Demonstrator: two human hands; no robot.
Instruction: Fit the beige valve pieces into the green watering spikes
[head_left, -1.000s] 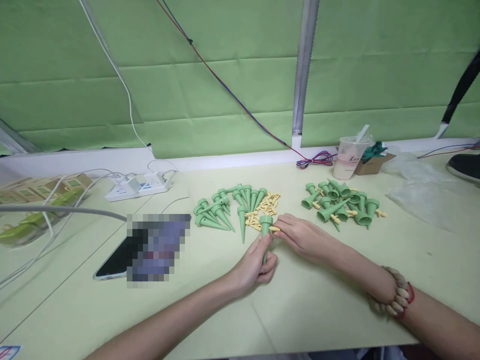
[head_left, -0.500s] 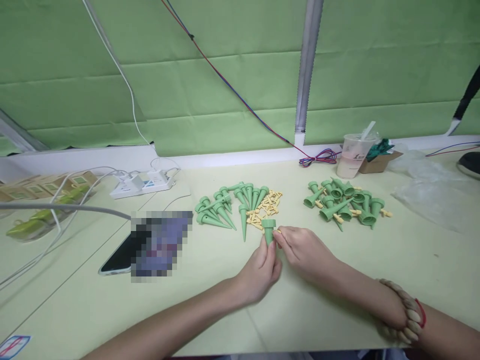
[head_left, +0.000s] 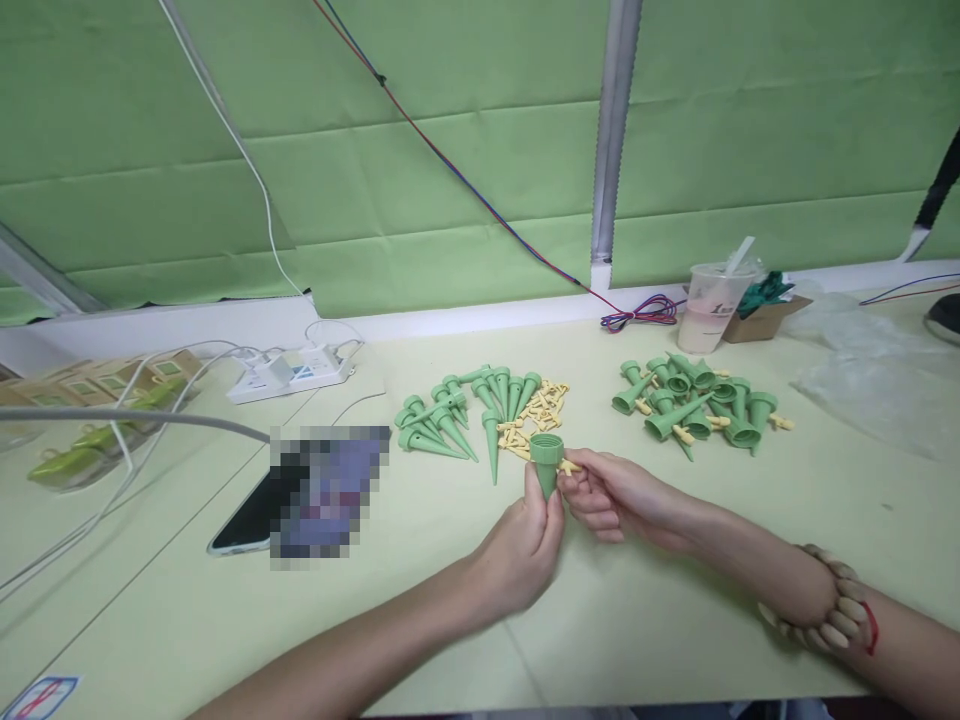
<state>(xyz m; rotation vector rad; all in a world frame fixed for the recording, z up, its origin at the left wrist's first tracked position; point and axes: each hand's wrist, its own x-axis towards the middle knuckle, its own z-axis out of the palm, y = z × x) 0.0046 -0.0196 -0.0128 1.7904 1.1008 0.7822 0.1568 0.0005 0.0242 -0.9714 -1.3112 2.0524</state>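
Observation:
My left hand (head_left: 523,540) is closed around a green plastic watering spike (head_left: 547,455), its wide threaded mouth facing up. Pinched in my right hand (head_left: 611,495) is a small yellow valve (head_left: 570,467), which meets the side of the spike just below the collar; how far it sits in the spike I cannot tell. Behind my hands lies a heap of loose yellow valves (head_left: 547,405). Several green spikes (head_left: 450,425) without yellow parts are fanned out left of that heap. On the right, a pile of green spikes (head_left: 697,400) has yellow valves sticking out of some.
A phone (head_left: 247,510) and a white power strip (head_left: 292,375) with cables are on the left. Boxes (head_left: 112,375) stand behind green packs (head_left: 82,450). A drink cup (head_left: 709,310), a small carton (head_left: 769,318) and plastic bags (head_left: 870,370) stand at the back right.
My right hand has turned and its lower fingers have loosened, so more of the yellow valve shows at the spike's side. The view has shifted slightly.

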